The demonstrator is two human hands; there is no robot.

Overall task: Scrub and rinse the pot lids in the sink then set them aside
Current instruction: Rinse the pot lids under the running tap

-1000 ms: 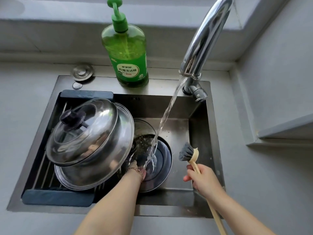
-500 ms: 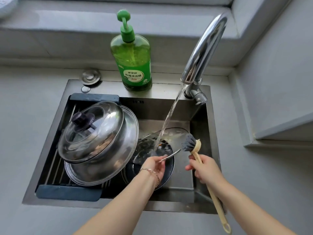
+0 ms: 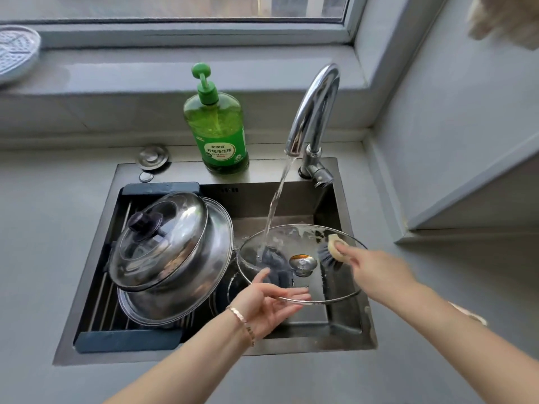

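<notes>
A glass pot lid (image 3: 300,252) with a steel rim is held underside up over the sink (image 3: 344,342), under the running water. My left hand (image 3: 268,304) holds its near rim with thumb over the edge and fingers beneath. My right hand (image 3: 376,269) grips a wooden dish brush (image 3: 331,255), whose dark bristles press on the right inside of the glass. Two washed lids lean on the rack at the left: a glass one with a black knob (image 3: 157,243) on top of a steel one (image 3: 186,290).
A chrome tap (image 3: 315,112) pours water onto the held lid. A green soap bottle (image 3: 217,126) stands on the sink's back ledge beside a round steel plug (image 3: 151,157). A dark drying rack (image 3: 128,339) spans the sink's left half. Another dark dish (image 3: 227,290) lies below.
My left hand has lifted the glass lid out of the sink and turned it underside up under the water. My right hand has brought the brush onto its inside.
</notes>
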